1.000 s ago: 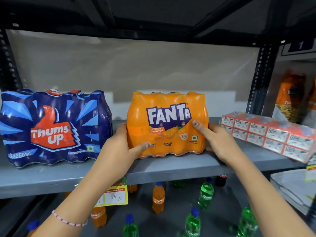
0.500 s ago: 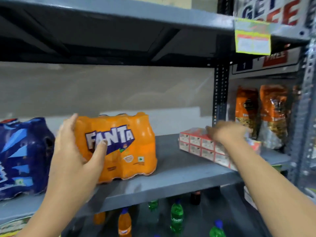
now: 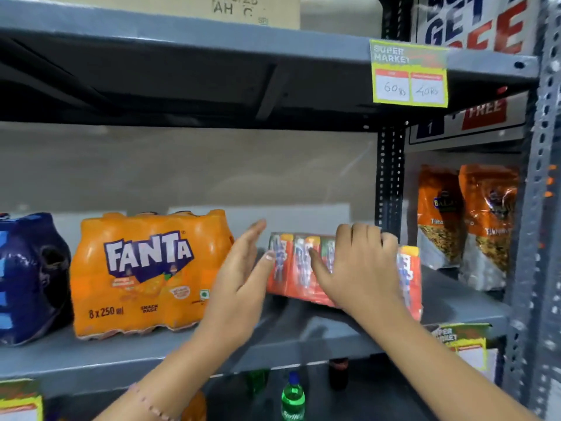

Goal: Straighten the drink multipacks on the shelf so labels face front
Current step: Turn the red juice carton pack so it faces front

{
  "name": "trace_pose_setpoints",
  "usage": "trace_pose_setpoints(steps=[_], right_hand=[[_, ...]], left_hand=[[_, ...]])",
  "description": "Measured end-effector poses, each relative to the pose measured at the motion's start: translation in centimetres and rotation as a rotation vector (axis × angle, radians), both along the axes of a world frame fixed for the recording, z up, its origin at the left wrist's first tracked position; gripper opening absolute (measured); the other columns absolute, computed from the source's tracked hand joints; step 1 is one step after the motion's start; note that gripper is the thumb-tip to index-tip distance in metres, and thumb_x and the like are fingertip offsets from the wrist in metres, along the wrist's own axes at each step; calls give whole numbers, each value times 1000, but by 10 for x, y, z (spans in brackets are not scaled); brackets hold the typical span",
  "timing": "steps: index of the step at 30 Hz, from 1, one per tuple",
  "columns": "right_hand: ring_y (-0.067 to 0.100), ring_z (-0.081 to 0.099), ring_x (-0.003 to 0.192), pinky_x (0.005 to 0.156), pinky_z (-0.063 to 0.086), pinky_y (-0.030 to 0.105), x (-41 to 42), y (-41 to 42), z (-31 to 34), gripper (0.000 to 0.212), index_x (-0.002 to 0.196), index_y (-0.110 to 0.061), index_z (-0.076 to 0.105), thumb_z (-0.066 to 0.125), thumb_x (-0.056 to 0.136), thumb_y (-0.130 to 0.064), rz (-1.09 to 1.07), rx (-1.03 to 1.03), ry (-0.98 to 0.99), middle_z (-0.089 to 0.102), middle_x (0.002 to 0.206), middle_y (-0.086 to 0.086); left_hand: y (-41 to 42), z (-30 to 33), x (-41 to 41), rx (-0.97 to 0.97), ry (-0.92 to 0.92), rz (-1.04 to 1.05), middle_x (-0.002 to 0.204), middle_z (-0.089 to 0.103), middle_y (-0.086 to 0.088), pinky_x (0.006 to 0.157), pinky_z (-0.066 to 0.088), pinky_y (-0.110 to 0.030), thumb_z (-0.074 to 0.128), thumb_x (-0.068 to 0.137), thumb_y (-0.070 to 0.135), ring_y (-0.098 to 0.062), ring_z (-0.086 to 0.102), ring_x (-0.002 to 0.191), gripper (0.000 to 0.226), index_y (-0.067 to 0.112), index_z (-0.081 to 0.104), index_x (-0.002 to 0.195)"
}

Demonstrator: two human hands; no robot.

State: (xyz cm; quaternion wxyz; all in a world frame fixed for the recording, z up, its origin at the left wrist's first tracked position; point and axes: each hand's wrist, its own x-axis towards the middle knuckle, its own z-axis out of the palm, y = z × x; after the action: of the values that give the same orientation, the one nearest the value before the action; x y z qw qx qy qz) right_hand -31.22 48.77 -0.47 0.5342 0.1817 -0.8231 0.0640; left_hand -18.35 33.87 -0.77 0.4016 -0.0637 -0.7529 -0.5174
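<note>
An orange Fanta multipack (image 3: 145, 275) stands on the grey shelf (image 3: 121, 357) with its label facing front. A dark blue multipack (image 3: 27, 278) sits to its left, partly cut off. At the right a red-and-white multipack of small cartons (image 3: 294, 268) is tipped up on its front edge, its printed face toward me. My right hand (image 3: 358, 265) grips it over the top, fingers curled behind. My left hand (image 3: 243, 287) is open, fingers spread, its thumb at the pack's left end.
Two orange snack pouches (image 3: 467, 226) stand beyond a black upright post (image 3: 390, 183) at the right. A price tag (image 3: 409, 75) hangs from the shelf above. Green and orange bottles (image 3: 293, 399) stand on the shelf below.
My left hand has let go of the Fanta pack and moved right to the carton pack. My right hand has tilted the carton pack upright. The view has shifted right and up.
</note>
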Motion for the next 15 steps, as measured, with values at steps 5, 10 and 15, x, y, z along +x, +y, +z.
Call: trace_pose_setpoints(steps=[5, 10, 15], right_hand=[[29, 55, 98, 90, 34, 47, -15, 18, -16, 58, 112, -10, 60, 45, 91, -62, 232, -13, -116, 61, 107, 9], [24, -22, 155, 117, -21, 45, -45, 30, -17, 85, 161, -28, 3, 37, 95, -68, 446, -44, -628, -14, 170, -3], [9, 7, 153, 122, 10, 31, -39, 14, -8, 84, 162, -27, -3, 53, 100, -30, 846, -382, -1080, -5, 166, -16]], left_hand=[[15, 16, -37, 301, -211, -40, 112, 63, 11, 63, 58, -12, 46, 108, 24, 10, 72, 77, 39, 28, 41, 146], [17, 29, -62, 479, -434, -3, 100, 76, -12, 93, 58, -45, 54, 103, 33, -27, 74, 94, 15, 20, 62, 101], [19, 26, -64, 439, -455, 39, 102, 79, -11, 81, 55, -38, 51, 103, 33, -29, 74, 97, 26, 15, 70, 107]])
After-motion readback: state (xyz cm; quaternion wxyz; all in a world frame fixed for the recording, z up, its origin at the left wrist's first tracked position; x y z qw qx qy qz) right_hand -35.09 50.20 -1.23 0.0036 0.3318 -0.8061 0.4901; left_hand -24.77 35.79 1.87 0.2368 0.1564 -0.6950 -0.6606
